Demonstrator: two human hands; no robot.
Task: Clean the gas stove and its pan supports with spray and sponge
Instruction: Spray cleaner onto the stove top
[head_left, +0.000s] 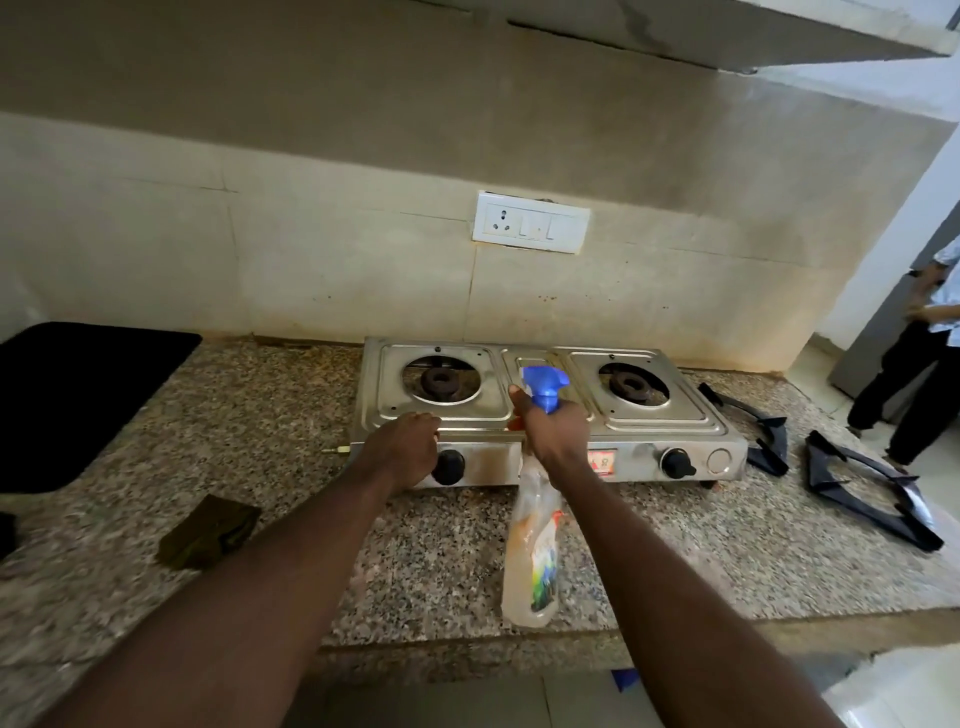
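**Spray poised over the stove, a knob within reach**

The right grip (556, 436) grasps the neck of the spray bottle (535, 551), nozzle toward the stove (660, 415) on the table (260, 415). The left grip (408, 444) rests on the stove's front edge just above the left knob (448, 466); I cannot tell whether it grasps. The pan supports (862, 488) lie to the right, the sponge (208, 530) to the left. A sliding left grip could turn that knob, and spray may pool in the open burners.

**Surroundings: kitchen counter**

Speckled granite counter (270, 415). Black mat (78, 400) at its left end, against the wall. White socket plate (531, 222) on stained tiled wall (311, 249). Shelf (727, 31) overhead. Second person (914, 364) standing far right, beyond the counter's end.
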